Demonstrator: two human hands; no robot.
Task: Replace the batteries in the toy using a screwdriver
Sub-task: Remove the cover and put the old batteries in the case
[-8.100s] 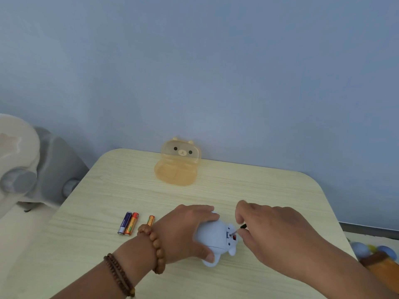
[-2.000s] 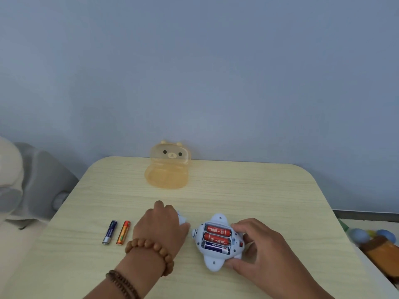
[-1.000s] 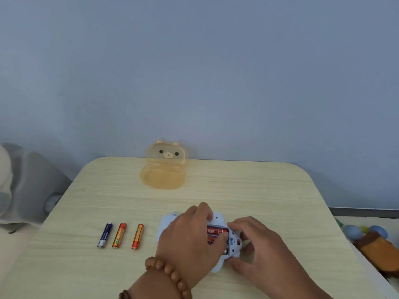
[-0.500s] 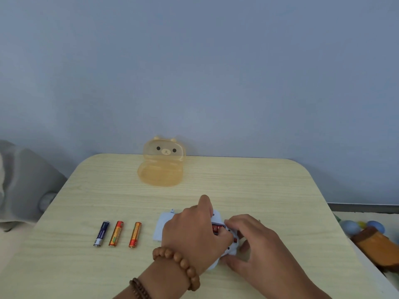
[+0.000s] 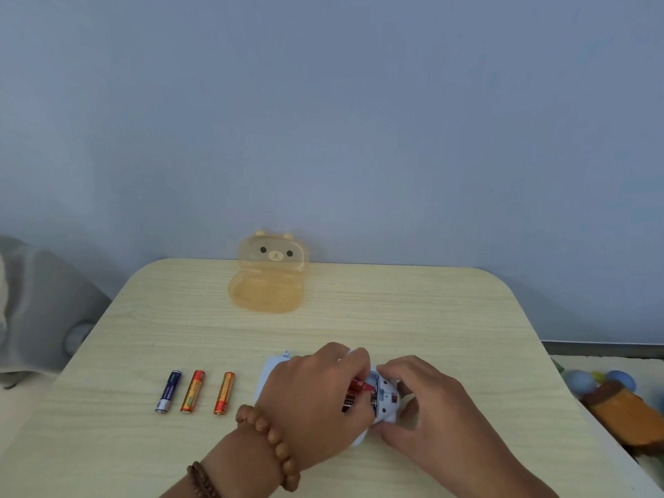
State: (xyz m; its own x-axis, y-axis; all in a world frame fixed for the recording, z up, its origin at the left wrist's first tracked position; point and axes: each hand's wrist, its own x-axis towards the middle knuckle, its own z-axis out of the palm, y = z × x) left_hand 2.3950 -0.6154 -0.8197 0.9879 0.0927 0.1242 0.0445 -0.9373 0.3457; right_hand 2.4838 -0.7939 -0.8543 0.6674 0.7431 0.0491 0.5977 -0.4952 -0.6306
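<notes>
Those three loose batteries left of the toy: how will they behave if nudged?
The loose batteries are smooth cylinders lying flat on the table, so a sideways nudge would probably roll them. They look rigid, probably dense for their size, and the glossy wrap may be slippery.

I see my left hand (image 5: pixel 316 400) covering the pale-blue plastic toy (image 5: pixel 386 398), fingers at its red batteries (image 5: pixel 355 389); right hand (image 5: pixel 427 407) steadies it. Three loose batteries (image 5: pixel 196 391) lie left on the light wooden tabletop (image 5: pixel 413 310).

Toy (image 5: pixel 385 400): mostly covered by both hands; only its open battery bay shows.
Batteries in bay (image 5: pixel 355 388): partly hidden under the left hand (image 5: pixel 316 397); count unclear.
Battery labels (image 5: pixel 193 391): too small to read.
Worktop (image 5: pixel 395 318): near edge cut off by the frame.
</notes>
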